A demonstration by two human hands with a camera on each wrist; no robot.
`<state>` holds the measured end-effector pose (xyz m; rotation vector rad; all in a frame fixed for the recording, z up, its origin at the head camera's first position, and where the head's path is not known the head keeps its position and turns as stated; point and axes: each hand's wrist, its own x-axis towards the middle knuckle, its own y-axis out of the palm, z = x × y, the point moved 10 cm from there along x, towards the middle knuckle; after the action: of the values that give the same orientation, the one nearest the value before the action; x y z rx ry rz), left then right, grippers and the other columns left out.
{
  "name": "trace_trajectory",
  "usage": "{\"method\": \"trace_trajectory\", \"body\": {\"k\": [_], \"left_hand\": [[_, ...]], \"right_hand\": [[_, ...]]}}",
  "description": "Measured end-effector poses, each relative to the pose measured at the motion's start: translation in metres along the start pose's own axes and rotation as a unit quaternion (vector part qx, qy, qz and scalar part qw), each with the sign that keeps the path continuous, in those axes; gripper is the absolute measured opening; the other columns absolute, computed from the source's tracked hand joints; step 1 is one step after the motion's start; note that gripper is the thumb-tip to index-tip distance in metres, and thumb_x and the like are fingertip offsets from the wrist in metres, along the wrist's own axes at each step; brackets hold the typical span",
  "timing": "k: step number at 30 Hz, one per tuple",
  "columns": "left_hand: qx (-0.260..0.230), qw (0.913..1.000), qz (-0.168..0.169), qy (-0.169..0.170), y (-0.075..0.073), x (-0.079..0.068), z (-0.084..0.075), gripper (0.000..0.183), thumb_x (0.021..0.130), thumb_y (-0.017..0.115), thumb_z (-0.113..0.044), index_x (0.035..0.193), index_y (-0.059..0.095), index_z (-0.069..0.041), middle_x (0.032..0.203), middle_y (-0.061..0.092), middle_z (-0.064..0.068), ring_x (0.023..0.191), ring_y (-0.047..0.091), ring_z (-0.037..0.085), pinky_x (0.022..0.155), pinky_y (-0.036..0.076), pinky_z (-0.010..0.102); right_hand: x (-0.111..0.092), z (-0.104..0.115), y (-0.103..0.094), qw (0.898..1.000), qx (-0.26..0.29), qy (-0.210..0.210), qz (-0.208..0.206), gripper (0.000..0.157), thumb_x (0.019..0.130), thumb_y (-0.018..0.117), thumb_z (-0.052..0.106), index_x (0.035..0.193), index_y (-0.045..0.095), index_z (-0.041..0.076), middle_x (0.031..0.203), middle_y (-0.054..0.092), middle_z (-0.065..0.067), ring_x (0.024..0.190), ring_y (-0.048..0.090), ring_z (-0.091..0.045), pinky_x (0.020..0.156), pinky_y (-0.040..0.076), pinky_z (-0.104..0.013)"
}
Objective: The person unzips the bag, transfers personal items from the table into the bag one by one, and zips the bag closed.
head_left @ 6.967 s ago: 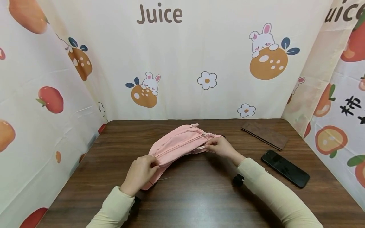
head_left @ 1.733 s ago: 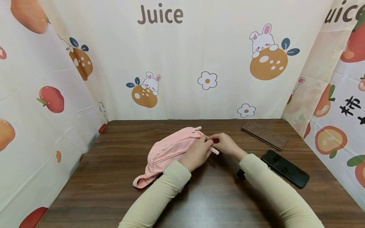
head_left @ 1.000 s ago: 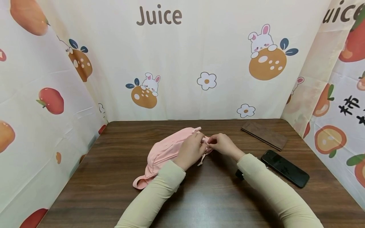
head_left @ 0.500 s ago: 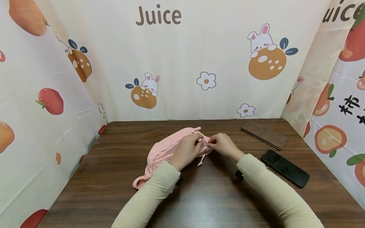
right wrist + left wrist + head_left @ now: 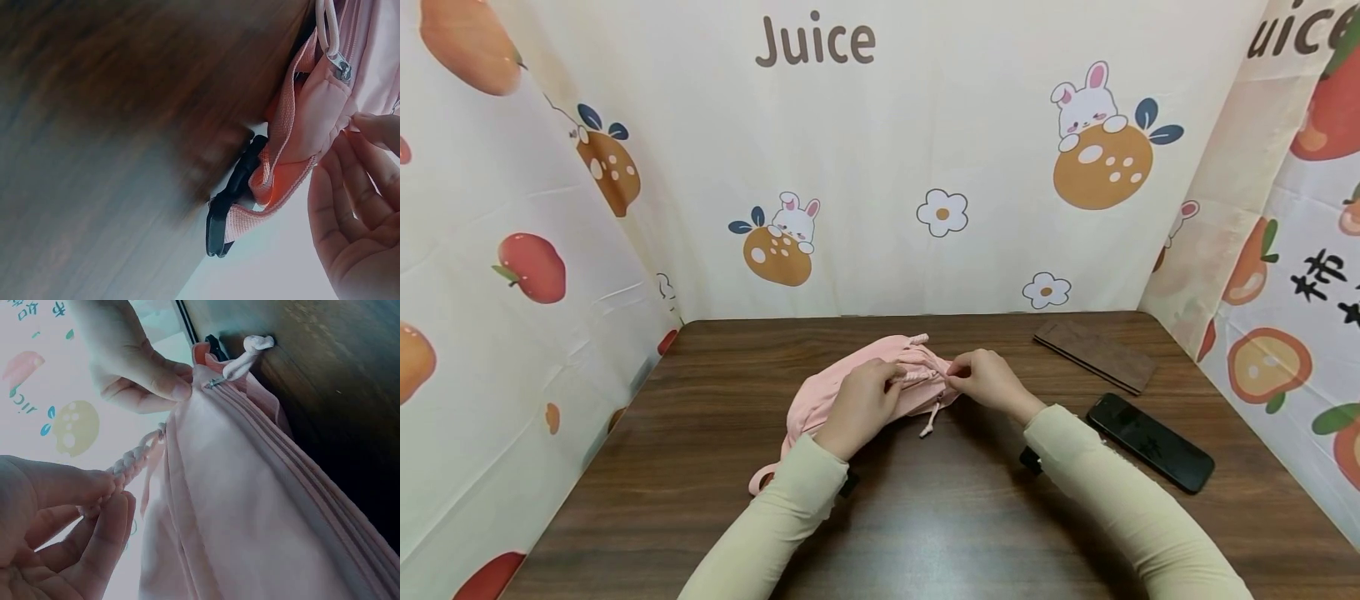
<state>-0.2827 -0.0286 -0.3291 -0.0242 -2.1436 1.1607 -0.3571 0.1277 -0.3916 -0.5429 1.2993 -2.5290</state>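
A pink waist bag point(image 5: 827, 387) lies slantwise on the dark wood table, its strap loop point(image 5: 758, 481) showing at the near left end. Thumb and fingers of my left hand point(image 5: 859, 406) pinch a braided zipper pull point(image 5: 131, 464), which stretches toward the bag's right end. There my right hand point(image 5: 988, 382) pinches the bag's fabric at the corner, beside the zipper end. A second, knotted cord pull point(image 5: 929, 422) hangs from the front zipper. In the right wrist view, a black buckle point(image 5: 234, 187) sits on the short webbing strap at this end.
To the right of my right hand lies a black phone point(image 5: 1150, 442). Behind it a flat brown wallet-like piece point(image 5: 1097, 357) rests on the table point(image 5: 925, 533). Fruit-printed cloth point(image 5: 865, 150) hangs behind the table and at both sides.
Seven seconds ago my hands held opposite ends of the bag. My left hand came over to its right end, then drew back leftward with the braided pull; my right hand stays at the corner.
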Motion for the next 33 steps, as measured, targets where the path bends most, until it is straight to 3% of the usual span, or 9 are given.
{"method": "trace_trajectory", "body": {"k": [12, 19, 26, 33], "left_hand": [[-0.016, 0.9998, -0.005, 0.005, -0.006, -0.015, 0.008, 0.013, 0.084, 0.073, -0.005, 0.096, 0.077, -0.007, 0.093, 0.076, 0.004, 0.089, 0.072, 0.017, 0.08, 0.056, 0.033], [-0.031, 0.9995, -0.004, -0.006, -0.011, -0.022, 0.012, 0.008, 0.082, 0.074, -0.005, 0.088, 0.077, -0.01, 0.085, 0.075, 0.0, 0.079, 0.07, 0.013, 0.074, 0.055, 0.032], [-0.044, 0.9986, 0.001, -0.031, -0.018, -0.031, 0.022, 0.007, 0.08, 0.076, -0.005, 0.078, 0.073, -0.012, 0.072, 0.07, -0.004, 0.065, 0.057, 0.006, 0.065, 0.051, 0.028], [-0.045, 0.9979, 0.016, -0.044, -0.026, -0.044, 0.03, 0.01, 0.079, 0.077, -0.003, 0.081, 0.075, -0.012, 0.08, 0.073, -0.003, 0.073, 0.066, 0.007, 0.07, 0.054, 0.028]], "right_hand": [[-0.001, -0.003, 0.001, 1.0, 0.011, 0.006, -0.001, 0.004, 0.084, 0.072, 0.014, 0.08, 0.072, 0.014, 0.074, 0.069, 0.003, 0.064, 0.053, -0.008, 0.063, 0.044, -0.027], [-0.002, -0.004, 0.001, 1.0, 0.016, 0.006, 0.004, 0.004, 0.085, 0.071, 0.014, 0.081, 0.073, 0.013, 0.077, 0.07, 0.002, 0.065, 0.054, -0.009, 0.063, 0.044, -0.027], [-0.001, -0.003, 0.002, 1.0, 0.023, 0.003, 0.006, 0.004, 0.084, 0.071, 0.012, 0.08, 0.072, 0.012, 0.076, 0.069, 0.002, 0.065, 0.054, -0.01, 0.063, 0.044, -0.027], [-0.001, -0.004, 0.003, 1.0, 0.029, 0.005, 0.008, 0.004, 0.084, 0.071, 0.012, 0.08, 0.072, 0.012, 0.075, 0.069, 0.002, 0.064, 0.053, -0.01, 0.062, 0.044, -0.027]]}}
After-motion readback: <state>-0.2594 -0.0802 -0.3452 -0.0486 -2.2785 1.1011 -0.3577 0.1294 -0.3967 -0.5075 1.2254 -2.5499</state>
